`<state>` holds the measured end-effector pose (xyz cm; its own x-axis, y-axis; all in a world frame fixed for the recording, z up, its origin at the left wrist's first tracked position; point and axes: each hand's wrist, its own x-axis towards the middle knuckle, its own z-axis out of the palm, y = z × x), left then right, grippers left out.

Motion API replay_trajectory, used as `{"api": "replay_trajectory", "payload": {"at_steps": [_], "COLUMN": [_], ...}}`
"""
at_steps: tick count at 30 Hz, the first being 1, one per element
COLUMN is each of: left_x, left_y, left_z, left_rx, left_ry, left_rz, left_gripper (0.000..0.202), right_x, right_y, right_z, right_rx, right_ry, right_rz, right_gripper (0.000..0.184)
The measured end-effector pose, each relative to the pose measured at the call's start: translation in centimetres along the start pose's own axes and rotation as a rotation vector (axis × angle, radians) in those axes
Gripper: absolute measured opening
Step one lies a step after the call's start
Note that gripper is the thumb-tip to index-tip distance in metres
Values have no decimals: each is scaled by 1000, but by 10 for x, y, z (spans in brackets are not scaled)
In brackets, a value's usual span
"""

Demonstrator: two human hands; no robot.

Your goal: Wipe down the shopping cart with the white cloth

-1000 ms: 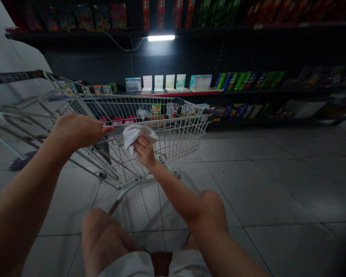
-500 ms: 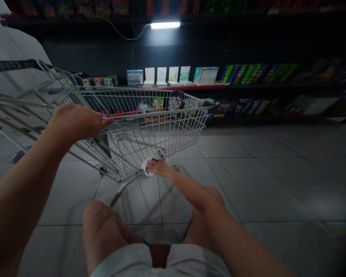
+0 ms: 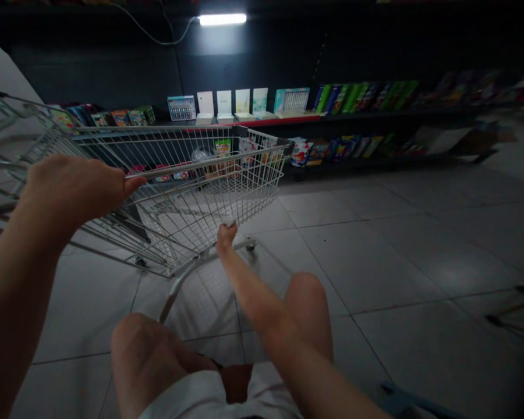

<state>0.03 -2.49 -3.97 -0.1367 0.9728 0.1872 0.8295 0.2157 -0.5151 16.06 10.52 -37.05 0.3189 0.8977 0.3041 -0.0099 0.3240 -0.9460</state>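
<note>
Dk shelving (image 3: 109,73), 1 tube lt (image 3: 222,20), gry tiled flr (image 3: 402,244)

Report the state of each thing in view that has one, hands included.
Bare left hand: closed over the cart's top rail.
Bare right hand: closed on the cloth.
White cloth: gripped, mostly hidden.
Pale grey metal-wire shopping cart: upright.
White tube light: lit.
Green and dark-blue packs: standing in a row.
Black shelving: stocked.
</note>
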Motion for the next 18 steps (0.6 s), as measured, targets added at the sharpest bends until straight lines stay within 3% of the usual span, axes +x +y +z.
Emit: {"api": "replay_trajectory", "payload": {"at_steps": [2,5,8,11,13,16,18], "left_x": [0,-1,-2,-4,-7,-13,-17], "left_y": [0,0,0,-4,-8,-12,-14], "left_z": [1,1,0,1,3,5,4], "left_rx": [9,26,40,66,72,53,29], "left_ry": [16,10,-4,10,16,0,-30], "left_rz": [-7,17,30,43,63,72,55], "left_gripper": [93,86,79,78,76,75,75], "right_x": [-34,-76,-84,-54,-25,17,38], "right_y": [-4,-22,-57,-86,-90,-75,-60], "right_z": [23,32,27,26,26,11,-10], "right_rx": [-47,-86,-139,-357,-519,-652,-709], "right_ry": [-26,-169,-358,-540,-672,-781,-746], "right_rz": [9,-55,-398,-917,-1145,-1321,-1314], "right_gripper": [16,17,18,13,10,18,20]}}
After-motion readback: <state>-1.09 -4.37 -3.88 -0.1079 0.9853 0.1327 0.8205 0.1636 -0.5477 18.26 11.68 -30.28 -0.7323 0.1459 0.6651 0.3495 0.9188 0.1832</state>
